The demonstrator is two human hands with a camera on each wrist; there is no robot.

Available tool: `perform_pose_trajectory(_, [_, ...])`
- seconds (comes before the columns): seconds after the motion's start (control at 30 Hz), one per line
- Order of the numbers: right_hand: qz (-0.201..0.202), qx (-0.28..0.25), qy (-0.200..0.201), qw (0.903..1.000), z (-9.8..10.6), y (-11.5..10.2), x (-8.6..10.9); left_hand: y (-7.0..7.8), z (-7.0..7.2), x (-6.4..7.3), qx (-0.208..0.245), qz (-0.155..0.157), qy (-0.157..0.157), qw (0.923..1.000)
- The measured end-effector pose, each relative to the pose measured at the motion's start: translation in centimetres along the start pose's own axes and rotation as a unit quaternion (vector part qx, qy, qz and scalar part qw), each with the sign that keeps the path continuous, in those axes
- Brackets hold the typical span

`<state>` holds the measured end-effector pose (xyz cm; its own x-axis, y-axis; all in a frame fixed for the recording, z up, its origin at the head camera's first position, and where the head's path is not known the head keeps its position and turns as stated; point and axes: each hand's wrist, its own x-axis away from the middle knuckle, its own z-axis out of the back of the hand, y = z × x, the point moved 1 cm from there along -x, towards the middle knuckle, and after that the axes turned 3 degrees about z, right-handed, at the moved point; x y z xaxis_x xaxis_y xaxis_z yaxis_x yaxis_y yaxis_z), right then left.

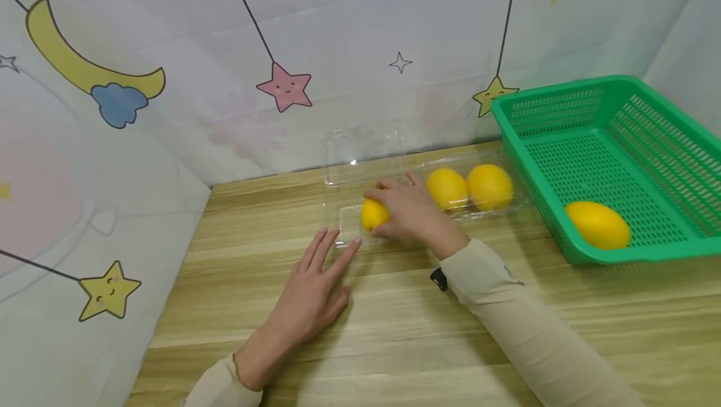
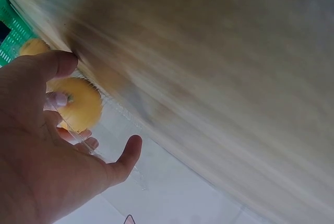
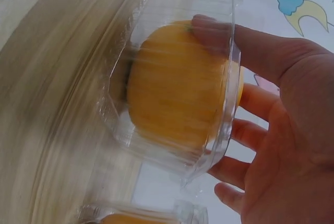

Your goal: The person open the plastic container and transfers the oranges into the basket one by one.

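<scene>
sleeve closest on my feed. right hand grips yellow fruit inside clear box, lid raised. left hand, fingers spread, by box's near edge. i judge step as seating fruit; next move likely calls for easing grip, lifting clear.

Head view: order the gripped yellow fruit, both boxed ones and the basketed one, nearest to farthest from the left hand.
1. Gripped yellow fruit: in the right hand, ahead and right of the left hand.
2. Left boxed yellow fruit: farther right, past the right hand.
3. Right boxed yellow fruit: just right of that one.
4. Basketed yellow fruit: far right, inside the green basket.
</scene>
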<state>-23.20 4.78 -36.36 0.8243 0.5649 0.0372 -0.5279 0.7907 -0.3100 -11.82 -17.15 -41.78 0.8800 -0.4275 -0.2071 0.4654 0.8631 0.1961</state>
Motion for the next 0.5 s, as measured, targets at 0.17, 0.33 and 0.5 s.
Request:
perform_pose_trajectory(0.17, [-0.007,0.009,0.006,0.9999,-0.11,-0.33,0.08,0.02,-0.05,0.04,0.000,0.001,0.001,1.0000])
perform_pose_trajectory(0.33, [-0.016,0.001,0.025,0.9996,-0.24,-0.30,0.28,0.04,-0.14,-0.05,0.000,-0.003,0.004,1.0000])
perform_pose_trajectory(0.5, [-0.004,-0.027,0.063,0.9976,-0.43,-0.16,0.34,0.01,-0.12,0.01,-0.001,-0.006,0.008,1.0000])
